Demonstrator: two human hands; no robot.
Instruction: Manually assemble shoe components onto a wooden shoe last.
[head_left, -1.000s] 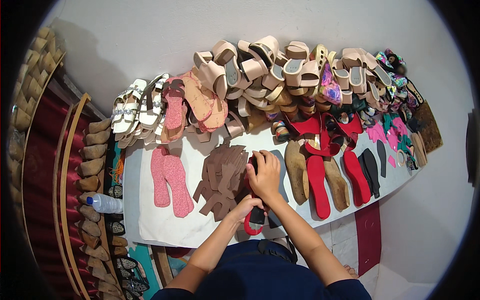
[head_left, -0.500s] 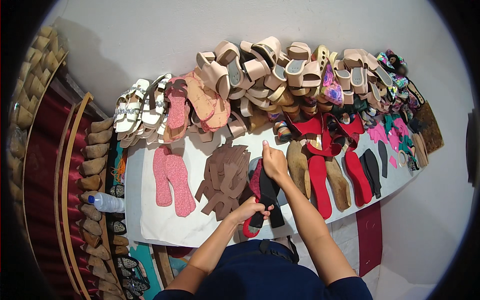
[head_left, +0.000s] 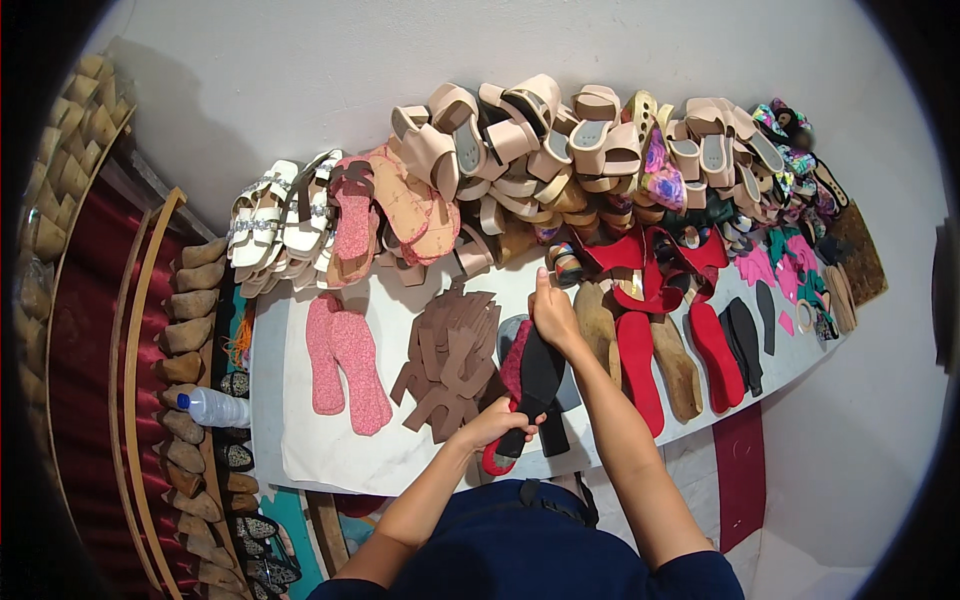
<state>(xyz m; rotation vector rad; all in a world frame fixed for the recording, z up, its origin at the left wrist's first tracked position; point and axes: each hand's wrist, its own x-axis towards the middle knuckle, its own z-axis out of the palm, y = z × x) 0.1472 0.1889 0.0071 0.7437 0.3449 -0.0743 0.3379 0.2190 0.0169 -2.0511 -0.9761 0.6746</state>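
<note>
My left hand [head_left: 497, 426] is closed around the near, narrow part of a black sole [head_left: 539, 372] with a red insole [head_left: 514, 362] under it. The insole shows along the left edge and at the near end. My right hand [head_left: 555, 314] grips the far end of the black sole, its thumb pointing up and its fingers mostly hidden. Another black piece [head_left: 554, 437] lies on the table just below the sole. Left of my hands sits a heap of brown cut strap pieces [head_left: 450, 350]. Close by on the right are wooden shoe lasts [head_left: 673, 365] and red insoles [head_left: 640, 375].
Pink insoles [head_left: 355, 370] lie at the table's left. Beige heeled sandals [head_left: 600, 140], white sandals [head_left: 265, 225] and red straps [head_left: 655, 270] pile along the back. Black soles [head_left: 741, 345] lie at right. A bottle [head_left: 215, 407] stands beside a rack of lasts [head_left: 190, 335].
The black sole in my hands has turned to lie flatter over the red insole, with its broad face now showing. The other black piece shows separately below. My right hand has shifted slightly right.
</note>
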